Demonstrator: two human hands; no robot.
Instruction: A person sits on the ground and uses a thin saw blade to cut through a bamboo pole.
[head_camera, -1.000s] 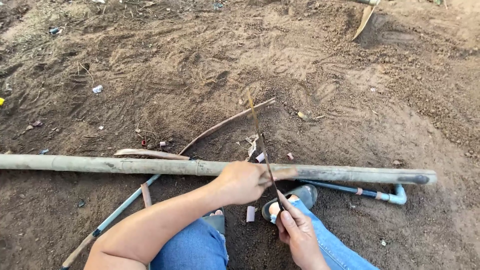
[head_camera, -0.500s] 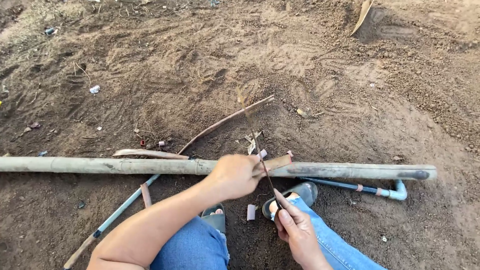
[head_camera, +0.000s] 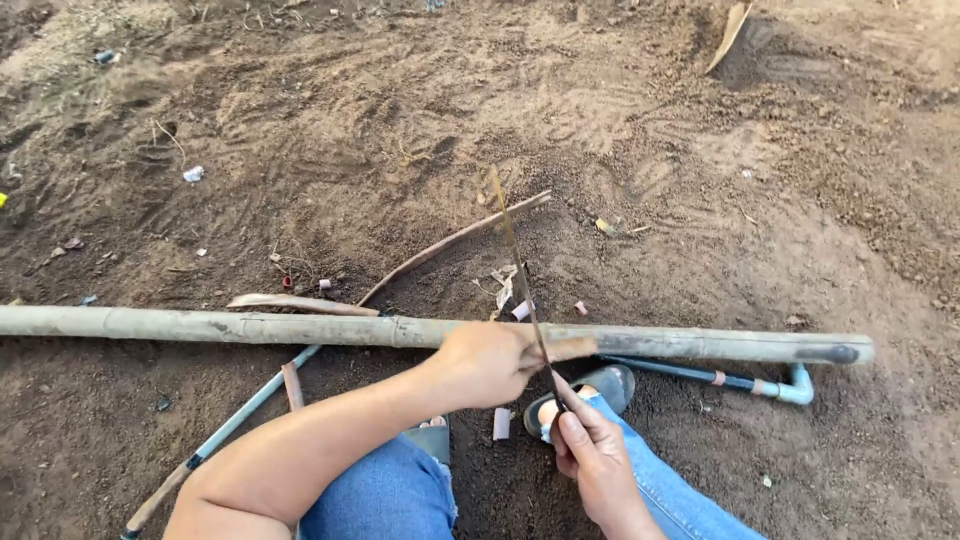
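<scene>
A long pale bamboo pole (head_camera: 250, 327) lies across the bare soil from left to right. My left hand (head_camera: 490, 362) grips it near its middle, fingers wrapped over the top. My right hand (head_camera: 592, 455) is closed on the handle of a thin, long blade (head_camera: 515, 262), which rises away from me and crosses the pole just right of my left hand. The blade's edge rests on the pole where a light cut patch (head_camera: 570, 348) shows. My knees in blue jeans (head_camera: 385, 495) sit below the pole.
A light blue pipe with an elbow (head_camera: 790, 385) lies just behind the pole on the right, and another thin pipe (head_camera: 225, 430) runs diagonally at lower left. A dark sandal (head_camera: 605, 385) sits under the pole. A curved stick (head_camera: 450, 242), short cut pieces and scraps lie on the soil.
The blade has shifted along the pole in a sawing stroke, its tip moving slightly. My left hand stays clamped on the pole. The view has drifted a little.
</scene>
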